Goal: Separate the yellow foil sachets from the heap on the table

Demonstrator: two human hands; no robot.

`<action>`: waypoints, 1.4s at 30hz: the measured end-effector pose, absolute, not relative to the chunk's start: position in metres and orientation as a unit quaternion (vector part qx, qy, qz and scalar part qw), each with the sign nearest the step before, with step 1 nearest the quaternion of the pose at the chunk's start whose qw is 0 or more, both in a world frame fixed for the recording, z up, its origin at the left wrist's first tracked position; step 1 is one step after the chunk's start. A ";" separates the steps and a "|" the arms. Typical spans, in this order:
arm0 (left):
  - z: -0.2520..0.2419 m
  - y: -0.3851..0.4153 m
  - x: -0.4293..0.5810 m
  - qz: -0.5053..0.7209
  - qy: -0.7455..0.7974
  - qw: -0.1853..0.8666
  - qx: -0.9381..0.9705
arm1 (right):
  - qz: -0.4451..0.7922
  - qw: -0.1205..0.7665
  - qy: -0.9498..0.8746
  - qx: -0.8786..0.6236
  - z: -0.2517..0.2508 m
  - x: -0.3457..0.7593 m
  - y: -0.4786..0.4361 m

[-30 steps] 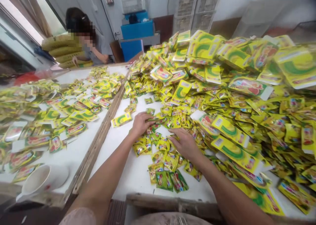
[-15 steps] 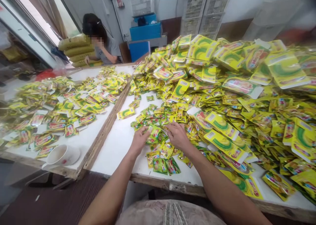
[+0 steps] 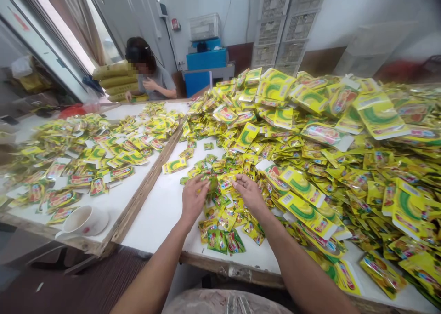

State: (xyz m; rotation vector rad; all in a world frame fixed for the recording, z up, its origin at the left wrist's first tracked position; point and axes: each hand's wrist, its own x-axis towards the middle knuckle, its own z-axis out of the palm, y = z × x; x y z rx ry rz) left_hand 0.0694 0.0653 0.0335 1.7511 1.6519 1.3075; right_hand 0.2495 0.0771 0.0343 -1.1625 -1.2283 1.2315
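Over the middle of the white tabletop, my left hand (image 3: 193,195) is closed with a small green sachet (image 3: 213,184) between thumb and fingers. Facing it, my right hand (image 3: 251,193) pinches the edge of a yellow sachet (image 3: 227,182) with a red print. Both hands hover just above a loose spread of small sachets (image 3: 229,218), yellow and green. Two green sachets (image 3: 225,241) lie side by side near the front edge. Right of my right hand, flat yellow packets (image 3: 296,208) with white header strips rest on the heap.
A tall heap of yellow packets (image 3: 344,162) covers the right side. A wooden strip (image 3: 151,180) divides the tables; more packets (image 3: 113,153) and a white cup (image 3: 82,220) are on the left one. Another person (image 3: 151,75) sits at the far end.
My right hand has come up from the pile with a yellow sachet at its fingertips. The left hand's green sachet has turned edge-on. The camera has tilted slightly up.
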 end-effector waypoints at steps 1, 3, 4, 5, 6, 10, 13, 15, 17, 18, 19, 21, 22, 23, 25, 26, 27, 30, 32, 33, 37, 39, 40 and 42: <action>0.036 0.066 0.073 0.484 0.589 0.218 0.609 | 0.531 0.513 -0.485 -0.470 0.034 0.248 0.077; 0.039 0.067 0.081 0.507 0.579 0.295 0.566 | 0.550 0.528 -0.455 -0.461 0.033 0.244 0.076; 0.039 0.067 0.085 0.515 0.570 0.342 0.541 | 0.553 0.531 -0.449 -0.459 0.032 0.243 0.075; 0.038 0.068 0.088 0.522 0.561 0.385 0.514 | 0.551 0.533 -0.447 -0.461 0.032 0.241 0.075; 0.037 0.068 0.091 0.529 0.552 0.421 0.489 | 0.544 0.531 -0.451 -0.467 0.032 0.241 0.074; 0.028 0.069 0.095 0.551 0.536 0.467 0.437 | 0.476 0.519 -0.493 -0.511 0.037 0.239 0.068; 0.025 0.068 0.096 0.557 0.534 0.447 0.453 | 0.457 0.513 -0.510 -0.518 0.041 0.237 0.065; 0.025 0.068 0.097 0.556 0.535 0.424 0.473 | 0.492 0.504 -0.504 -0.499 0.042 0.236 0.064; 0.025 0.068 0.097 0.557 0.538 0.402 0.489 | 0.524 0.509 -0.488 -0.478 0.041 0.236 0.066; 0.025 0.069 0.097 0.556 0.541 0.395 0.493 | 0.526 0.517 -0.481 -0.475 0.040 0.237 0.067; 0.025 0.069 0.097 0.551 0.545 0.391 0.495 | 0.516 0.526 -0.475 -0.481 0.039 0.238 0.068; 0.026 0.070 0.094 0.525 0.571 0.381 0.502 | 0.477 0.541 -0.469 -0.510 0.037 0.242 0.071; 0.028 0.070 0.092 0.506 0.592 0.364 0.511 | 0.459 0.545 -0.465 -0.526 0.036 0.244 0.073; 0.030 0.071 0.090 0.488 0.614 0.334 0.523 | 0.448 0.549 -0.458 -0.537 0.036 0.247 0.074; 0.037 0.072 0.088 0.464 0.644 0.261 0.549 | 0.459 0.558 -0.439 -0.534 0.034 0.252 0.078; 0.041 0.073 0.088 0.457 0.649 0.246 0.556 | 0.481 0.560 -0.432 -0.518 0.034 0.253 0.079; 0.045 0.074 0.090 0.451 0.644 0.261 0.560 | 0.509 0.557 -0.429 -0.497 0.033 0.254 0.079; 0.052 0.079 0.100 0.442 0.593 0.411 0.533 | 0.579 0.529 -0.442 -0.435 0.035 0.253 0.078; 0.052 0.084 0.107 0.463 0.554 0.479 0.499 | 0.602 0.515 -0.446 -0.416 0.038 0.250 0.075; 0.052 0.085 0.110 0.479 0.541 0.493 0.484 | 0.616 0.512 -0.436 -0.410 0.041 0.249 0.073; 0.055 0.091 0.115 0.488 0.534 0.507 0.469 | 0.674 0.503 -0.355 -0.408 0.049 0.247 0.070; 0.064 0.096 0.118 0.457 0.549 0.478 0.511 | 0.657 0.513 -0.339 -0.437 0.047 0.249 0.073; 0.070 0.098 0.120 0.444 0.563 0.442 0.539 | 0.635 0.519 -0.342 -0.459 0.044 0.250 0.075; 0.085 0.105 0.131 0.419 0.595 0.328 0.602 | 0.577 0.528 -0.364 -0.505 0.037 0.252 0.080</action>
